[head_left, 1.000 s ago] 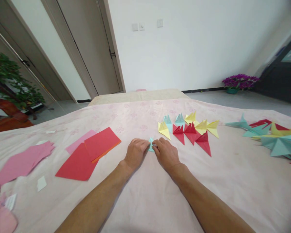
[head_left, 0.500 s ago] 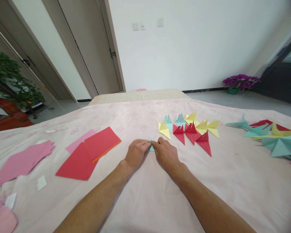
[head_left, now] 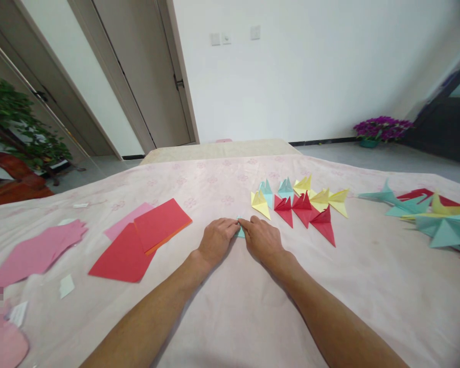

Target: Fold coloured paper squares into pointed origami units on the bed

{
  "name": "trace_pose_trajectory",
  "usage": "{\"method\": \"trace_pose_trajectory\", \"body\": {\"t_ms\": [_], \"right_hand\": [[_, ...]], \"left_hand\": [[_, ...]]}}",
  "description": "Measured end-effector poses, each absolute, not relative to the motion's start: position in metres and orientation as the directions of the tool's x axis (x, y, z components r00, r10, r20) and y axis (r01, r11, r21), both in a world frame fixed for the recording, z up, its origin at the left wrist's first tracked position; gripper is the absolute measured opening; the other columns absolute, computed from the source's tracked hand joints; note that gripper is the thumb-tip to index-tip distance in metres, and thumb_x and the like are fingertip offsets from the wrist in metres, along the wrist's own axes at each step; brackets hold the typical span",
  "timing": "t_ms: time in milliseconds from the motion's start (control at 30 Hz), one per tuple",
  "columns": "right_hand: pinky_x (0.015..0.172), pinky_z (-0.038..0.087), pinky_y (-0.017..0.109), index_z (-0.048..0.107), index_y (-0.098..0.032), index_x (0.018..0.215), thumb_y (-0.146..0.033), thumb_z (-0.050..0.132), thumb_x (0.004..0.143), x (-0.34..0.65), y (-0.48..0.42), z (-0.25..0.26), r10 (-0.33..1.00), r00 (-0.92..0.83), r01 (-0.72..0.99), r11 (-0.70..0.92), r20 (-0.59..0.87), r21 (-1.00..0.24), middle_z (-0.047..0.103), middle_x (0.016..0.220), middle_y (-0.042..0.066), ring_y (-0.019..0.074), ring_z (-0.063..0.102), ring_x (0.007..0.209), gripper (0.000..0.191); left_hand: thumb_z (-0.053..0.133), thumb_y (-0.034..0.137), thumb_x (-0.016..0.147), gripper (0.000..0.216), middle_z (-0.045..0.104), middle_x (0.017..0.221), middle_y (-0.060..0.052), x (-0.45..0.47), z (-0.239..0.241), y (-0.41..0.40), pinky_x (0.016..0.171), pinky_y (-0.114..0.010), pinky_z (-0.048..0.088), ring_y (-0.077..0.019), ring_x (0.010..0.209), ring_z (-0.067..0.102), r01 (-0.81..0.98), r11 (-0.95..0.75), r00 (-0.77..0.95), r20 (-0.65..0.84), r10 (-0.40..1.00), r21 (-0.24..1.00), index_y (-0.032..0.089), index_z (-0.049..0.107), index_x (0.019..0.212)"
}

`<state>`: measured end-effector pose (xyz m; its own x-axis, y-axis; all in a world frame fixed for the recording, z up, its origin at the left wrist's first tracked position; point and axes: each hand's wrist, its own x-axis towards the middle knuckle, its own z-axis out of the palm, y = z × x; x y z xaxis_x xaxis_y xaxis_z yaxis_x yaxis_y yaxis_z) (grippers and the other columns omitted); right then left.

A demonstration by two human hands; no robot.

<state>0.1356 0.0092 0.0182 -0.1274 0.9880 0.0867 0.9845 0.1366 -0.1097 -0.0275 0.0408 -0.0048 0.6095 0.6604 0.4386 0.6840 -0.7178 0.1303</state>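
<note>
Both hands meet over a small light-blue folded paper piece (head_left: 239, 232), which lies flat on the pink flowered cloth (head_left: 230, 312). Left hand (head_left: 215, 239) covers its left side, right hand (head_left: 261, 238) its right, fingertips of both pinched onto it, so each hand is equally near and little of the paper shows between them. Its long axis cannot be told. Right of the piece and a little farther off sit folded yellow, red and blue paper shapes (head_left: 301, 204); left of it lie flat red paper sheets (head_left: 138, 240).
</note>
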Motion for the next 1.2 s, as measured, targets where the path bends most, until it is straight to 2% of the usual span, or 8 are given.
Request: {"method": "trace_pose_trajectory", "body": {"t_ms": [267,533,700,867,1200], "right_hand": [[0.062,0.036,0.028,0.056,-0.034,0.127,-0.031,0.029,0.102,0.136,0.017,0.017,0.992,-0.094,0.987,0.105,0.089,-0.126,0.065,0.096,0.004,0.0192,0.064,0.081,0.037],[0.077,0.042,0.027,0.065,-0.03,0.122,-0.034,0.042,0.099,0.147,0.019,0.011,0.983,0.091,0.926,-0.024,0.162,-0.377,0.068,0.111,0.005,0.0194,0.064,0.099,0.033],[0.075,0.041,0.025,0.069,-0.029,0.114,-0.033,0.048,0.096,0.15,0.025,0.009,0.977,0.07,0.904,0.022,0.199,-0.427,0.067,0.109,0.003,0.0177,0.063,0.096,0.028],[0.073,0.04,0.025,0.071,-0.026,0.101,-0.032,0.049,0.096,0.15,0.039,0.015,0.976,-0.085,0.925,0.151,0.198,-0.347,0.067,0.102,0.002,0.0162,0.063,0.092,0.024],[0.071,0.041,0.026,0.068,-0.024,0.108,-0.033,0.039,0.101,0.149,0.053,0.026,0.96,-0.264,0.959,0.272,0.096,-0.079,0.064,0.108,0.006,0.0172,0.065,0.092,0.031]], "left_hand": [[0.057,0.02,0.093,0.015,0.072,0.112,-0.004,-0.028,-0.009,0.043,0.091,-0.035,0.053,-0.0196,0.104,0.066,0.687,-0.72,0.615,0.447,0.649,0.1,0.02,0.068,0.103],[0.054,0.016,0.093,0.013,0.071,0.111,-0.006,-0.026,-0.003,0.04,0.088,-0.036,0.053,-0.0204,0.105,0.064,0.694,-0.718,0.645,0.4,0.651,0.049,0.02,0.065,0.1],[0.053,0.016,0.094,0.013,0.07,0.111,-0.006,-0.025,0.0,0.04,0.091,-0.035,0.052,-0.0195,0.107,0.064,0.683,-0.727,0.65,0.399,0.647,0.066,0.02,0.063,0.101],[0.05,0.016,0.095,0.015,0.069,0.112,-0.007,-0.026,-0.001,0.04,0.094,-0.035,0.051,-0.0192,0.11,0.062,0.672,-0.737,0.657,0.403,0.637,0.07,0.019,0.062,0.103],[0.05,0.016,0.095,0.015,0.069,0.11,-0.008,-0.025,-0.001,0.041,0.093,-0.036,0.051,-0.0202,0.109,0.062,0.676,-0.736,0.667,0.394,0.632,0.037,0.019,0.061,0.104]]}}
